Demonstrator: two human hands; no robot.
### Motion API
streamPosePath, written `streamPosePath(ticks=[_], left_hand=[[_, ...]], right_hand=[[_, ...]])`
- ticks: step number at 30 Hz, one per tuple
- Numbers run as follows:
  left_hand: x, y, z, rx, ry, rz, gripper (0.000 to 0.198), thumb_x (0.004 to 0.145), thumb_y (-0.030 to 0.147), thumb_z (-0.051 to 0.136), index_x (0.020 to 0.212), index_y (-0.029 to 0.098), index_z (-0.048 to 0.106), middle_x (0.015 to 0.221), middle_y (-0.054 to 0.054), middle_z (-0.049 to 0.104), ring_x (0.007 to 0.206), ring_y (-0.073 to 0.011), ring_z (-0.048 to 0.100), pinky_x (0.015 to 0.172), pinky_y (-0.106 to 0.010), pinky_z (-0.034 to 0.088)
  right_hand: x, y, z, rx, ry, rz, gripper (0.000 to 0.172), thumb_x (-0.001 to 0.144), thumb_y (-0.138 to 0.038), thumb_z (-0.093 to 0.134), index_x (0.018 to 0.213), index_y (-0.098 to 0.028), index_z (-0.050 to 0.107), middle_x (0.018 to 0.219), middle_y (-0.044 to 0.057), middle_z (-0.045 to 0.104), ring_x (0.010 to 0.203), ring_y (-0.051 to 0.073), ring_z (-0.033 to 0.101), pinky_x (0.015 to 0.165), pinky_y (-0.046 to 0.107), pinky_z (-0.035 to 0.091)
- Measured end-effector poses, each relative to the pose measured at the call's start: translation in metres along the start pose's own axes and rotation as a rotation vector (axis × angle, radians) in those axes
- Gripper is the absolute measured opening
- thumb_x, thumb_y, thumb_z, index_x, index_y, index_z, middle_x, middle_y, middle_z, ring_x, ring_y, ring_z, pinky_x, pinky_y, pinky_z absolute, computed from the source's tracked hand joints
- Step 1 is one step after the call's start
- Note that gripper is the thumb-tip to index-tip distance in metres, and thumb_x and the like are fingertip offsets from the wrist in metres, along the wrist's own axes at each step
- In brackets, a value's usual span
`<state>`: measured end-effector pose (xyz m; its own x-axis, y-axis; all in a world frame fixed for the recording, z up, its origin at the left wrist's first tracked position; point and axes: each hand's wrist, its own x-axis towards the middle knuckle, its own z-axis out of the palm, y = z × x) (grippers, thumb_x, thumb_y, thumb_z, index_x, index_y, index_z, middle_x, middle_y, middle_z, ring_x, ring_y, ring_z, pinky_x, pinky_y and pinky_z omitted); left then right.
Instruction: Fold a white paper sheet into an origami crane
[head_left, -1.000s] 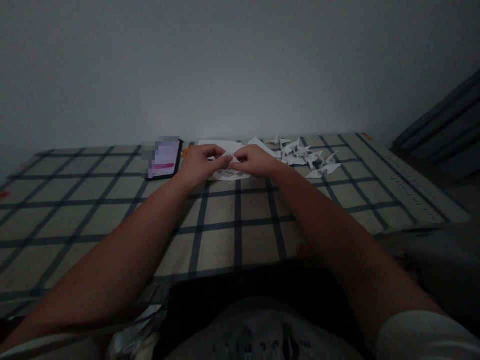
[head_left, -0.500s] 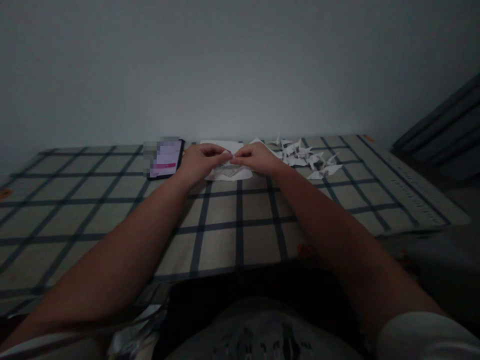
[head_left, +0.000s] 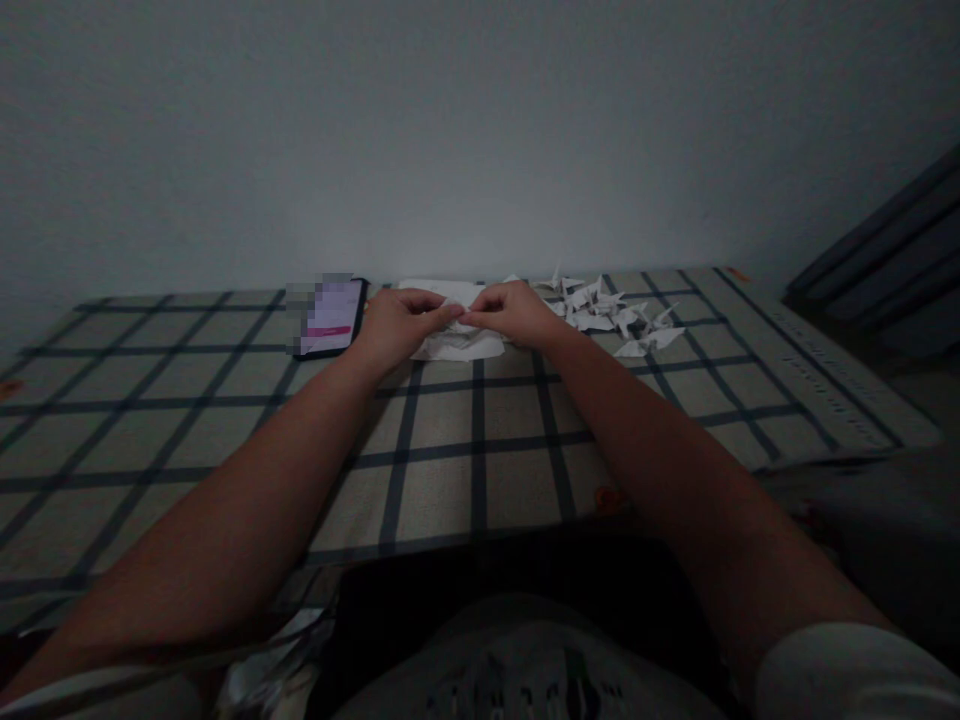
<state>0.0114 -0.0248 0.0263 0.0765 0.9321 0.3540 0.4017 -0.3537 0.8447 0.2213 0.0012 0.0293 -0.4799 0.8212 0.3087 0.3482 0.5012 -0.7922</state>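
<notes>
My left hand (head_left: 401, 325) and my right hand (head_left: 510, 312) meet fingertip to fingertip over a white sheet of paper (head_left: 457, 345) lying on the checked cloth (head_left: 480, 420). Both hands are closed in a pinch on a small white folded paper piece (head_left: 459, 316), mostly hidden between the fingers. Just right of my right hand lies a pile of several small white folded paper cranes (head_left: 611, 315).
A phone (head_left: 328, 317) with a lit screen lies left of my left hand. A plain wall rises behind the cloth. A dark slanted object (head_left: 885, 255) stands at the far right. My lap in dark clothing fills the bottom.
The hands have drawn a little closer together and the small paper piece shows less between the fingers. Everything else stays where it was.
</notes>
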Motion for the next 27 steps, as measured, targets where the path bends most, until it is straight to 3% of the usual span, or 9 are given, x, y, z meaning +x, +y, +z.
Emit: streamPosePath(ticks=[8, 15, 22, 27], left_hand=[[0.005, -0.006, 0.005, -0.010, 0.049, 0.009, 0.033, 0.076, 0.051, 0.077, 0.077, 0.018, 0.078, 0.071, -0.005, 0.074, 0.066, -0.0176, 0.063, 0.058, -0.027, 0.047], [0.000, 0.002, 0.004, 0.135, 0.068, 0.080, 0.032, 0.082, 0.050, 0.071, 0.075, 0.019, 0.077, 0.077, -0.005, 0.077, 0.076, -0.0189, 0.067, 0.067, -0.028, 0.050], [0.000, 0.005, 0.003, 0.143, -0.037, 0.137, 0.032, 0.080, 0.050, 0.072, 0.080, 0.019, 0.082, 0.080, -0.006, 0.079, 0.073, -0.0191, 0.068, 0.064, -0.028, 0.048], [0.000, 0.004, 0.005, 0.190, -0.014, 0.215, 0.028, 0.082, 0.047, 0.071, 0.078, 0.021, 0.082, 0.078, -0.005, 0.078, 0.069, -0.0174, 0.066, 0.065, -0.029, 0.049]], right_hand=[[-0.001, -0.006, 0.000, -0.007, -0.017, 0.000, 0.032, 0.082, -0.043, 0.075, 0.080, -0.012, 0.072, 0.078, 0.005, 0.068, 0.073, 0.013, 0.055, 0.068, 0.028, 0.039], [-0.001, -0.004, 0.002, 0.000, -0.065, -0.019, 0.033, 0.083, -0.045, 0.072, 0.079, -0.013, 0.069, 0.077, 0.004, 0.066, 0.073, 0.014, 0.055, 0.069, 0.029, 0.039], [-0.003, -0.004, 0.003, -0.042, -0.128, -0.033, 0.036, 0.086, -0.049, 0.065, 0.079, -0.014, 0.065, 0.072, 0.000, 0.057, 0.069, 0.012, 0.047, 0.065, 0.028, 0.033], [-0.004, -0.006, 0.004, -0.070, -0.122, -0.043, 0.032, 0.088, -0.044, 0.062, 0.075, -0.016, 0.060, 0.068, -0.002, 0.053, 0.067, 0.011, 0.043, 0.063, 0.028, 0.030]])
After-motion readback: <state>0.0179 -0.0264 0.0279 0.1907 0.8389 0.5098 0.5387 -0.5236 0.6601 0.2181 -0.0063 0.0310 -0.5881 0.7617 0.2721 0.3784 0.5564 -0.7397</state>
